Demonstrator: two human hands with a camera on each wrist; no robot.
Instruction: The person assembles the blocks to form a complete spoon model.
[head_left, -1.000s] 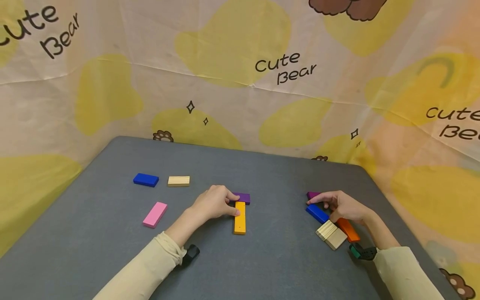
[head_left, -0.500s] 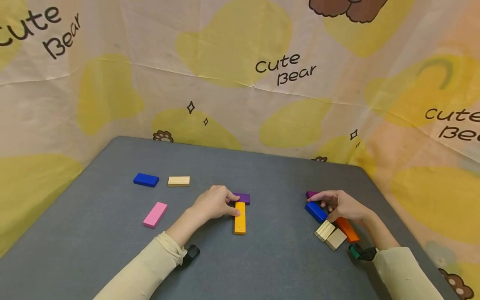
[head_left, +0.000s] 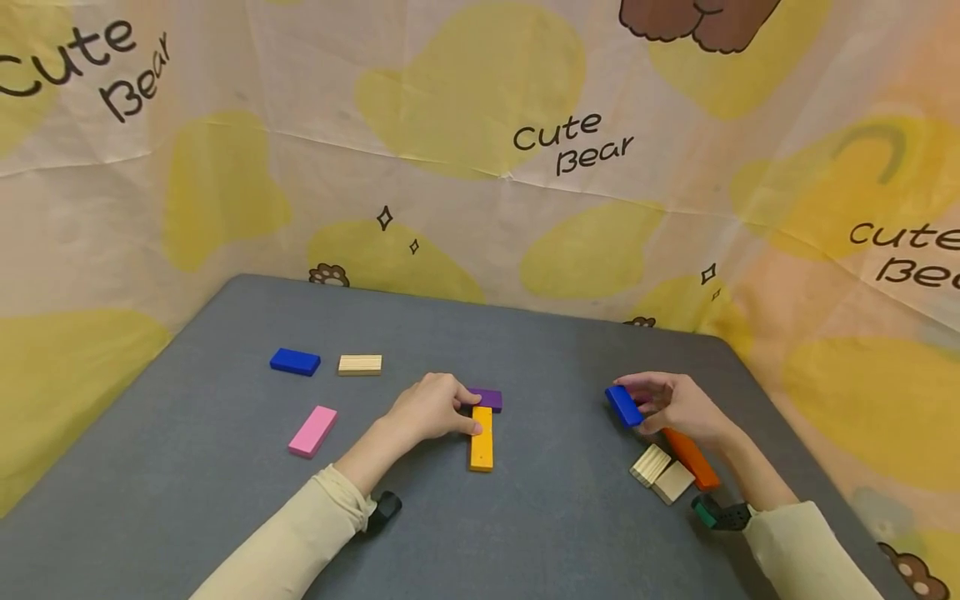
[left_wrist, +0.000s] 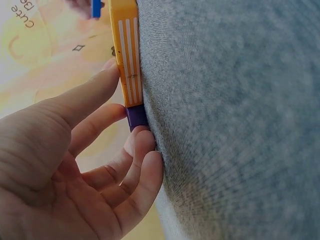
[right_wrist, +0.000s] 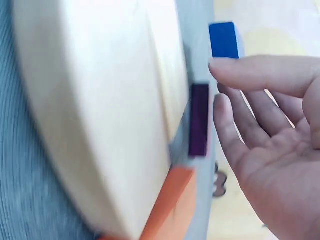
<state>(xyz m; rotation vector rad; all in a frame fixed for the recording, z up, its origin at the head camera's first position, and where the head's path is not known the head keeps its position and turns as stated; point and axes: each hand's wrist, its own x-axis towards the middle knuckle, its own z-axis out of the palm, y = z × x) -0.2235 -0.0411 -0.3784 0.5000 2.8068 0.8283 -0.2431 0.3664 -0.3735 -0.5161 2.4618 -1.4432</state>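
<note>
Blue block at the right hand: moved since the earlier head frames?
Yes. Judged against the orange block in the head view, the blue block has shifted up and left in the image, pinched by the right hand.

"Cute Bear" (head_left: 573, 143) repeats across the patterned cloth backdrop (head_left: 450, 192)

Around the grey bench (head_left: 555, 517), a cream cloth (head_left: 465, 200) is hanging in creases, showing yellow patches (head_left: 592, 250) and "Cute Bear" lettering (head_left: 573, 143) in 3 places; brown paw prints (head_left: 328, 275) are peeking out above the bench's edge.
</note>
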